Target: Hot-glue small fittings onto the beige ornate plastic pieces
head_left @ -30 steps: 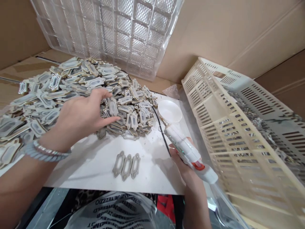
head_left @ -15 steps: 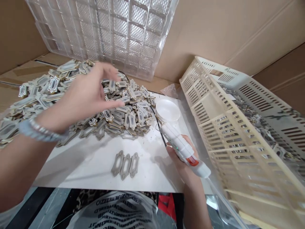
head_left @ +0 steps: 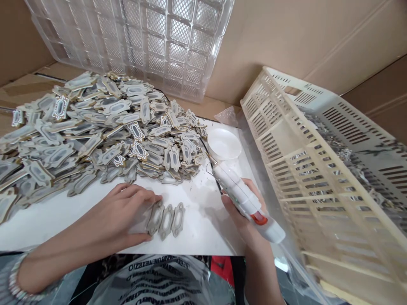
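Grey leftmost frame (head_left: 155,218) | between left fingers (head_left: 149,196) | right fingers (head_left: 230,207) around glue gun (head_left: 238,189)

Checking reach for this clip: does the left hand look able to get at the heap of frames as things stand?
Likely yes: the heap lies just beyond the left hand, with only bare board between; the glue gun is off right.

Black capital letters (head_left: 149,275) on a pale covering (head_left: 110,290) below the counter (head_left: 206,243), "BEBE" readable at the top right, other curved rows only partly legible.
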A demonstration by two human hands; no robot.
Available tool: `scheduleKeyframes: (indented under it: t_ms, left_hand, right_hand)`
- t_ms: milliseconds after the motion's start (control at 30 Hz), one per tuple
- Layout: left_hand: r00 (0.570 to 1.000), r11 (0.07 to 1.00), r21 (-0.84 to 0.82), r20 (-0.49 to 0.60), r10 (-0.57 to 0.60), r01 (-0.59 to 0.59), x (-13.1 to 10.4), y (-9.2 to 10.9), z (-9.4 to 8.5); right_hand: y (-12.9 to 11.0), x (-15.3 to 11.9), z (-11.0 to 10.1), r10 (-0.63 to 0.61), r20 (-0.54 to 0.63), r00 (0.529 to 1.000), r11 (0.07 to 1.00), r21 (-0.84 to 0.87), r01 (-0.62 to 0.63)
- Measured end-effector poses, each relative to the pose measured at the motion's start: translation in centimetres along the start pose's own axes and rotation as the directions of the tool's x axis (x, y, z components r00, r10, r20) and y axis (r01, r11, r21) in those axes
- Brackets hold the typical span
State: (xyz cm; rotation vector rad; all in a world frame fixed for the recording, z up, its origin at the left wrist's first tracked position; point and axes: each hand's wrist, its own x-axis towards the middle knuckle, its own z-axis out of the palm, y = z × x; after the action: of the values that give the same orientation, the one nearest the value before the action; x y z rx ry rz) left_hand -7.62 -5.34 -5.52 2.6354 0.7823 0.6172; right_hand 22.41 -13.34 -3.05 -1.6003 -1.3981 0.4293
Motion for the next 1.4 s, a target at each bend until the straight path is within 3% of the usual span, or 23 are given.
scheduleKeyframes:
  t_ms: [133,267,367,500,600,767,1000,1400]
  left_hand:
    - [0.999,0.998,-0.043,0.025,-0.039,0.040,-0.3,-0.4,0.7]
    - [0.998,0.997,-0.063,-0.049,-0.044,0.041,0.1,-0.4,0.7]
    - [0.991,0.999,-0.018,-0.128,-0.043,0.041,2.2,0.0,-0.6]
    - [0.946,0.991,0.107,-0.306,0.110,-0.081,5.9,0.7,-2.1]
    - [0.924,0.985,0.140,-0.353,0.149,-0.105,7.6,1.1,-2.3]
    - [0.914,0.978,0.130,-0.353,0.202,-0.166,8.0,1.7,-2.2]
    - [0.917,0.979,0.131,-0.347,0.195,-0.158,7.9,2.0,-2.2]
    - [0.927,0.981,0.131,-0.330,0.180,-0.144,7.6,2.5,-2.2]
  right_hand:
    - [-0.2,-0.3,-0.1,0.047,0.001,0.999,0.999,-0.004,-0.047]
    - [0.4,-0.5,-0.1,0.025,0.025,0.999,1.000,0.000,-0.025]
    - [1.2,-0.6,0.0,-0.082,0.060,0.995,0.997,0.006,0.082]
    - [1.7,-0.6,0.2,-0.198,0.098,0.975,0.980,0.003,0.199]
    - [1.3,-0.7,0.2,-0.232,0.114,0.966,0.972,-0.002,0.233]
    - [1.4,-0.8,0.3,-0.218,0.154,0.964,0.973,-0.040,0.226]
    - [1.8,-0.9,0.8,-0.143,0.101,0.985,0.990,0.014,0.142]
    - [2.3,-1.0,0.9,-0.070,0.128,0.989,0.997,0.054,0.064]
